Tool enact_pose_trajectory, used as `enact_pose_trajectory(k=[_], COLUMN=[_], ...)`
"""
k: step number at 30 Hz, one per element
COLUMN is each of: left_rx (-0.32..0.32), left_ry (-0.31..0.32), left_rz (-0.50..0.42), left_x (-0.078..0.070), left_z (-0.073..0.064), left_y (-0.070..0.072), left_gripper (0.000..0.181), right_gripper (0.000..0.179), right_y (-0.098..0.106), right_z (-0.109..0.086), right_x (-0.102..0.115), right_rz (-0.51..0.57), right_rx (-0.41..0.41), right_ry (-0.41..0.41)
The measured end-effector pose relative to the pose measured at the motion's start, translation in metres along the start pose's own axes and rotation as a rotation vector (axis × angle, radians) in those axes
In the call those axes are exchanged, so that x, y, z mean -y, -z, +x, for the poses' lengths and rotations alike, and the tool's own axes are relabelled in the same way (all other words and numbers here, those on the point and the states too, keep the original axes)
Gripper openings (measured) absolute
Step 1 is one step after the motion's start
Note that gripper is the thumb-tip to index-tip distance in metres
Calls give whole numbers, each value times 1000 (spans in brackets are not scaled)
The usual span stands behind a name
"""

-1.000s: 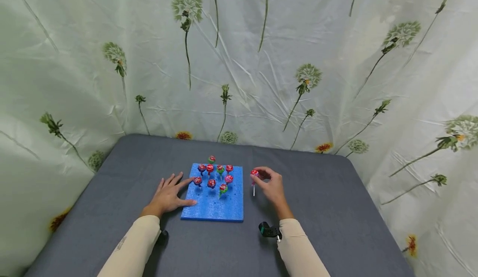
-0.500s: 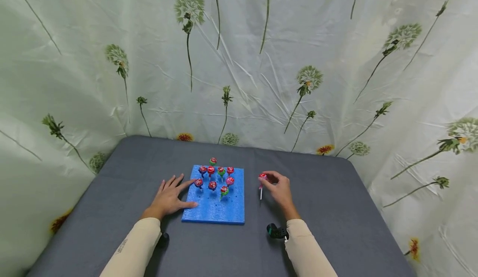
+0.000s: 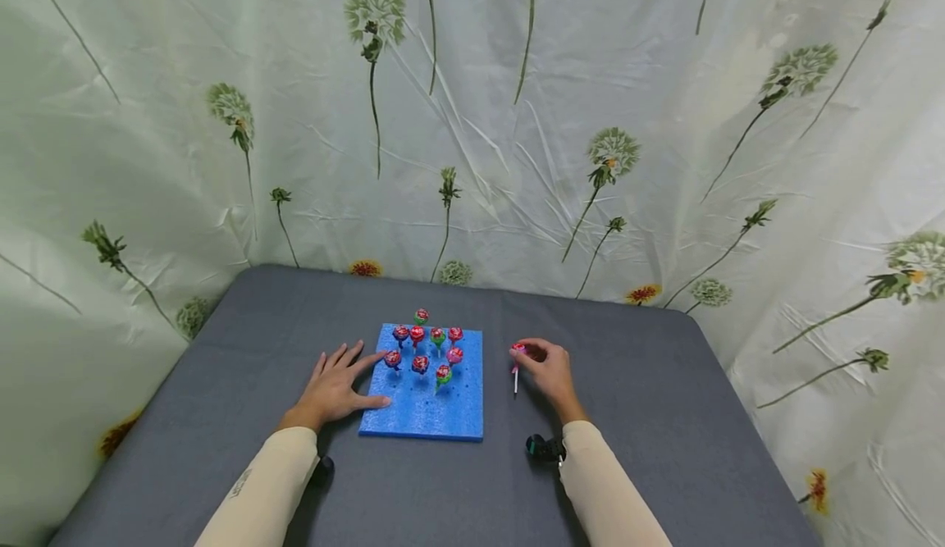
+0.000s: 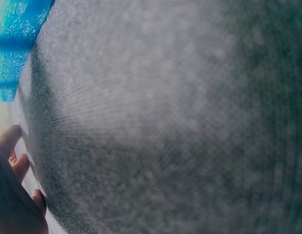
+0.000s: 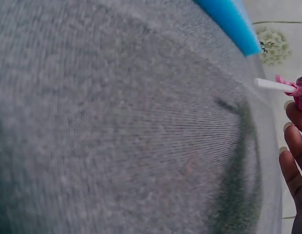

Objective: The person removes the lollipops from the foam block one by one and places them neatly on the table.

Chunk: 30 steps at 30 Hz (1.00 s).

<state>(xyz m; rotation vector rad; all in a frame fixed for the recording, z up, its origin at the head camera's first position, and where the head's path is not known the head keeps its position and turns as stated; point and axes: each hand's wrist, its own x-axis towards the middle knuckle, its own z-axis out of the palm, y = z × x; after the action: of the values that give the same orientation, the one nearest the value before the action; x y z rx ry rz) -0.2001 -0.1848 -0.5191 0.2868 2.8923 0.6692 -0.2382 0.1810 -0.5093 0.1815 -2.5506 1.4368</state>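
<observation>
Right hand pinches red-and-pink wrapped lollipop, white stick down, right of centre in head view. Left hand, fingers spread, touches blue foam board.

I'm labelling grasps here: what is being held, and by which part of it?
The right hand pinches a pink lollipop by its wrapped head. The left hand grips nothing, touching the blue board.

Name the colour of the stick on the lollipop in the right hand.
White; the stick shows best in the right wrist view.
</observation>
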Motion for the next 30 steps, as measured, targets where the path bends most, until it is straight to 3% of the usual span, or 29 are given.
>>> enact_pose_trajectory(k=[20, 30], left_rx=[-12, -30], left_ry=[-9, -28], left_rz=[-4, -2], left_x=[4, 5], left_z=[0, 2], left_y=[-1, -4], left_gripper=[94, 95], right_gripper=[26, 25], right_y=[-16, -17], right_z=[8, 6], right_x=[-19, -29], right_rz=[-69, -66], right_rx=[18, -56], right_ry=[-118, 40])
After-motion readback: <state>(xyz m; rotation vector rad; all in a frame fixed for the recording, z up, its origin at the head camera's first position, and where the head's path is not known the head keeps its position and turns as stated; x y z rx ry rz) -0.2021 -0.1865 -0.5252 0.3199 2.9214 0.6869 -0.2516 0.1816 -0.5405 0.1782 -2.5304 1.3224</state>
